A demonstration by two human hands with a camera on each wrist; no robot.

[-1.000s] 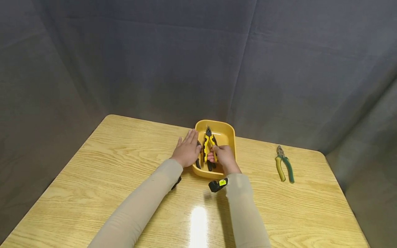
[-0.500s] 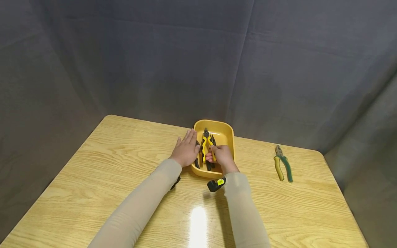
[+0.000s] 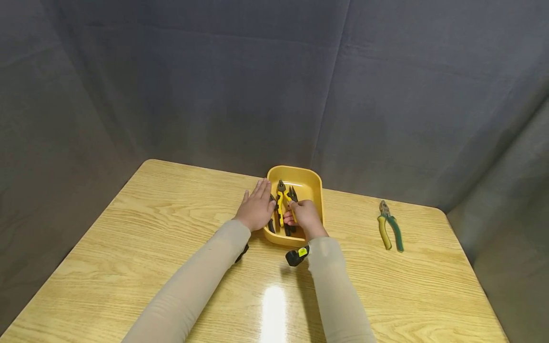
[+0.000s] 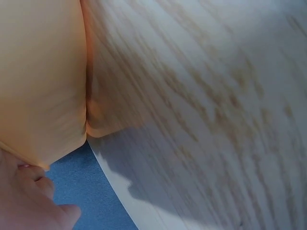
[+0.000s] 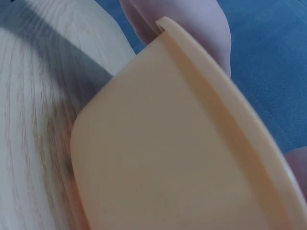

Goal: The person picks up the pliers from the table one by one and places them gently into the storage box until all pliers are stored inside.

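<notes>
A yellow plastic bin (image 3: 316,183) holds several hand tools. My right hand (image 3: 306,216) reaches in over its near right side and pinches one handle of yellow-and-black pliers (image 3: 280,196), whose jaws point away from me. My left hand (image 3: 256,209) rests on the bin's left rim, fingers straight. Dark-tipped pliers (image 3: 293,193) lie just right of the yellow pair, partly covered by my right hand. Beside my left hand, a black-handled tool (image 3: 272,226) shows only in part. The left wrist view has the bin wall (image 4: 43,72); the right wrist view, its outside (image 5: 158,134).
Pliers with green and yellow handles (image 3: 390,226) lie on the wood-grain table (image 3: 171,214), right of the bin. A grey curtain (image 3: 240,95) hangs right behind the bin and along the sides.
My right hand has shifted the yellow-and-black pliers slightly left and toward me inside the bin, leaving more of the dark-tipped pliers showing. My left hand stays on the rim.
</notes>
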